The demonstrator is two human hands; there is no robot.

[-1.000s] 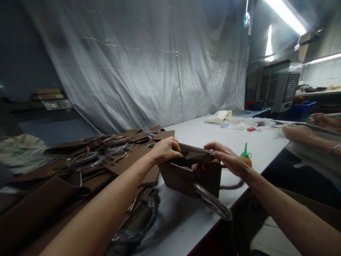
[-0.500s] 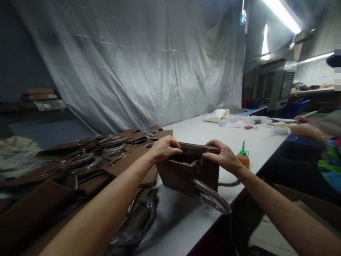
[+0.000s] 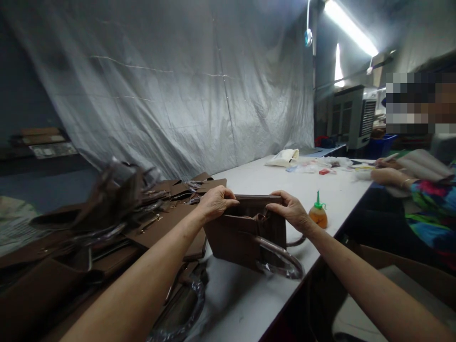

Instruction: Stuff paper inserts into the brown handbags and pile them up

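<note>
A brown leather handbag [image 3: 235, 240] stands upright on the white table [image 3: 285, 183] in front of me. My left hand [image 3: 213, 203] grips its top edge on the left, fingers curled over the rim. Gripping the top edge on the right is my right hand [image 3: 290, 210]. The bag's mouth is held between the two hands. A plastic-wrapped handle [image 3: 281, 259] hangs off the bag's front toward the table edge.
A heap of brown bag parts and wrapped handles [image 3: 117, 213] covers the table to my left. A small orange glue bottle with a green nozzle [image 3: 318, 213] stands just right of the bag. Another person [image 3: 423, 190] works at the far right. A plastic sheet [image 3: 178, 95] hangs behind.
My right hand has shifted from the bag's side to curl over its top rim. The view has turned right, showing more of the other person. The pile on the left looks blurred.
</note>
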